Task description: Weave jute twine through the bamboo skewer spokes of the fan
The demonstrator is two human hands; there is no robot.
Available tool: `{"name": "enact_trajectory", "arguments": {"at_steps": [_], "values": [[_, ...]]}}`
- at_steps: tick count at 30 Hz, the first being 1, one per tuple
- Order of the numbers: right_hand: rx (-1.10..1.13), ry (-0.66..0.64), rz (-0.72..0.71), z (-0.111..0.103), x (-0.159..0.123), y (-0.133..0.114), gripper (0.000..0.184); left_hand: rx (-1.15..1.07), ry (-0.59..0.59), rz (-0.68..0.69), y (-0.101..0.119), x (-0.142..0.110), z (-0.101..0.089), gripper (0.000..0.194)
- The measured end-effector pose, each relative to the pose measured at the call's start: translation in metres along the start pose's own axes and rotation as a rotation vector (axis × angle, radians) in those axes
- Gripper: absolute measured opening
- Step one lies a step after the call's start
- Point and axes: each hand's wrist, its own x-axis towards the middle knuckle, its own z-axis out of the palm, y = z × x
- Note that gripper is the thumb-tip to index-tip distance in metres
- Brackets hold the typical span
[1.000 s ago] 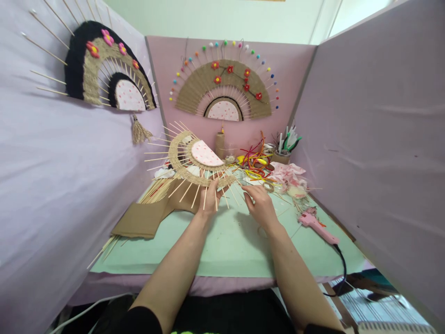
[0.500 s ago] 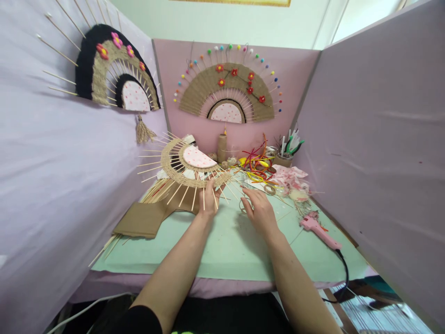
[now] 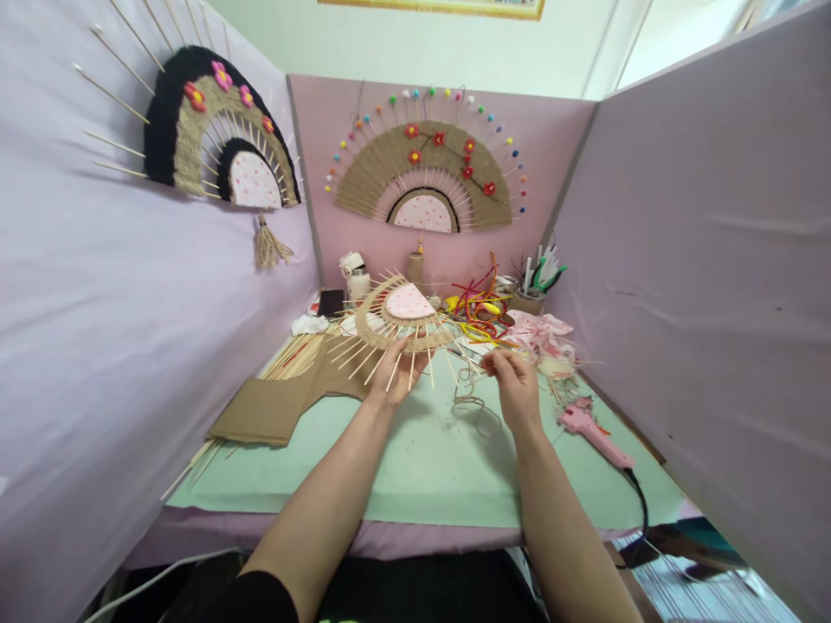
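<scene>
"How are the fingers?"
"Left fingers (image 3: 393, 350) grip the woven fan (image 3: 409, 303); right fingers (image 3: 505, 362) are pinched closed, seemingly on twine (image 3: 468, 400)."
"What could go wrong?"
"Slack loops between the 2 could snag on the fan's protruding sticks (image 3: 432, 372) and knot."
"Anything in the way?"
"A glue gun (image 3: 595, 434), right of the right fingers, may limit pulling; cardboard (image 3: 263, 408) lies left of the left, pipe cleaners (image 3: 479, 303) beyond, all on the bench (image 3: 428, 472)."

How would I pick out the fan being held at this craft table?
Start at the pink back panel, where a wide fan with red flowers is mounted. Drop to the pale green tabletop, then to the left hand above it. It holds a tan woven fan; unlike the mounted one and the black-edged fan on the left panel, it shows no flowers.
</scene>
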Motion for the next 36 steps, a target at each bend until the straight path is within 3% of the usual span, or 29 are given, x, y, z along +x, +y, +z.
{"name": "enact_trajectory", "arguments": {"at_steps": [6,9,11,16,21,24,29,33,35,36], "values": [[-0.007,-0.524,0.057,0.001,-0.006,-0.004,0.037,0.014,-0.166,-0.026,0.001,-0.008,0.001,0.03],[0.052,-0.763,0.107,0.005,-0.012,-0.005,0.048,-0.02,-0.154,0.015,0.002,-0.009,0.002,0.032],[0.072,-0.848,0.173,0.01,-0.016,-0.004,0.049,-0.035,-0.132,0.046,0.003,-0.009,0.004,0.034],[-0.007,-0.799,0.343,0.021,-0.02,-0.003,0.044,-0.087,-0.136,0.059,0.017,-0.018,0.018,0.037],[-0.135,-0.704,0.423,0.012,-0.006,-0.001,0.045,-0.118,-0.166,-0.01,0.053,-0.041,0.036,0.039],[-0.299,-0.574,0.419,0.001,0.019,0.012,0.04,-0.068,-0.206,-0.088,0.073,-0.058,0.037,0.041],[-0.515,-0.232,0.432,-0.004,0.072,0.041,0.029,-0.043,-0.208,-0.168,0.095,-0.089,0.027,0.04],[-0.551,-0.253,0.388,0.006,0.083,0.051,0.019,-0.009,-0.185,-0.214,0.102,-0.098,0.02,0.036],[-0.557,-0.386,0.346,0.007,0.075,0.047,0.032,0.01,-0.19,-0.198,0.101,-0.093,0.017,0.033],[-0.567,-0.55,0.285,0.006,0.07,0.043,0.046,0.036,-0.197,-0.196,0.1,-0.089,0.015,0.032]]}}
